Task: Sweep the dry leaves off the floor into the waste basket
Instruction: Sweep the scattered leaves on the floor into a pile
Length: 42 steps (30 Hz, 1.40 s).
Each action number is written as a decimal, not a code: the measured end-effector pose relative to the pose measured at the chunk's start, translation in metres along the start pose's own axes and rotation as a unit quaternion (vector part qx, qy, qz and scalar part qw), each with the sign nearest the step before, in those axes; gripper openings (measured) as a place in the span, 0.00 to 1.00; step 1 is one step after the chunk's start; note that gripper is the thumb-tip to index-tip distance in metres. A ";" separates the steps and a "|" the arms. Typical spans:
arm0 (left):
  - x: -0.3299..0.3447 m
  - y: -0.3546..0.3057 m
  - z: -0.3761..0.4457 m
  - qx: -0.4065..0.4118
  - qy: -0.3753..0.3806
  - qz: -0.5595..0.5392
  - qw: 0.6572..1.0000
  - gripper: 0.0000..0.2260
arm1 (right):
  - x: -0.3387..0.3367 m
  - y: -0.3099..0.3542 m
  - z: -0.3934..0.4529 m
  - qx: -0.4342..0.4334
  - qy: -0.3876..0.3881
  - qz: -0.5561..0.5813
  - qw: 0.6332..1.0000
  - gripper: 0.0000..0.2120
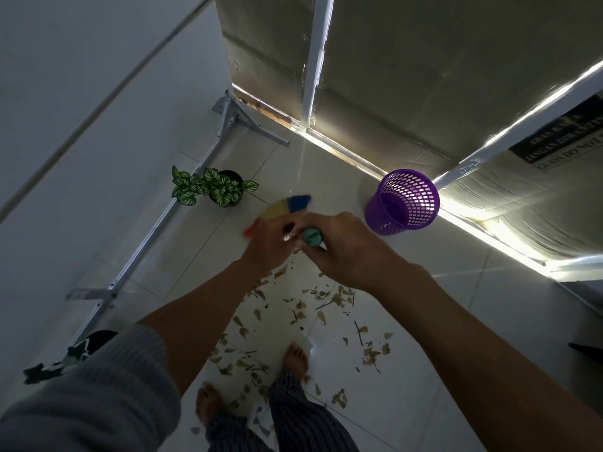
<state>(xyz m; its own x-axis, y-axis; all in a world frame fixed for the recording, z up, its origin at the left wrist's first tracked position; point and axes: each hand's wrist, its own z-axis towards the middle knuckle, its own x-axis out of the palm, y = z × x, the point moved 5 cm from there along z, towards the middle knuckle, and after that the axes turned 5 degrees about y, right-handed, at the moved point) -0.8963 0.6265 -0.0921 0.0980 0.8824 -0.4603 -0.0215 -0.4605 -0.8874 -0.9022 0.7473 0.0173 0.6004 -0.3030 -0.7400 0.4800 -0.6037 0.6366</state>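
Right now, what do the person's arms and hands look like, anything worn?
Both forearms are bare. The left arm has a grey ribbed sleeve pushed up to about the elbow; no sleeve shows on the right arm. No gloves or watch on the left hand or right hand.

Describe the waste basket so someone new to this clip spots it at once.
Follow the bright strip of light along the foot of the cardboard wall on the right. The waste basket stands on the white tiles beside it: purple plastic mesh, upright, the only purple thing there.
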 end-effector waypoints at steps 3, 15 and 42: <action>0.017 0.008 -0.028 -0.060 0.040 -0.010 0.997 0.03 | 0.011 0.001 -0.014 0.030 0.028 0.006 0.999 0.09; -0.023 -0.048 -0.020 0.027 -0.032 0.092 0.995 0.02 | -0.061 0.048 -0.030 0.034 -0.109 0.048 0.992 0.15; -0.033 -0.072 -0.133 0.064 -0.109 0.121 0.985 0.09 | -0.006 0.103 -0.109 0.081 -0.248 0.100 0.960 0.07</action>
<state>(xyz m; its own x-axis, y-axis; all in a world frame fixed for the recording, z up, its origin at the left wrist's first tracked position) -0.7654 0.6174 -0.0098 -0.1403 0.7539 -0.6418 -0.1439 -0.6568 -0.7402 -0.7870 0.7674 0.1108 0.2722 -0.7143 -0.6447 0.2571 -0.5916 0.7641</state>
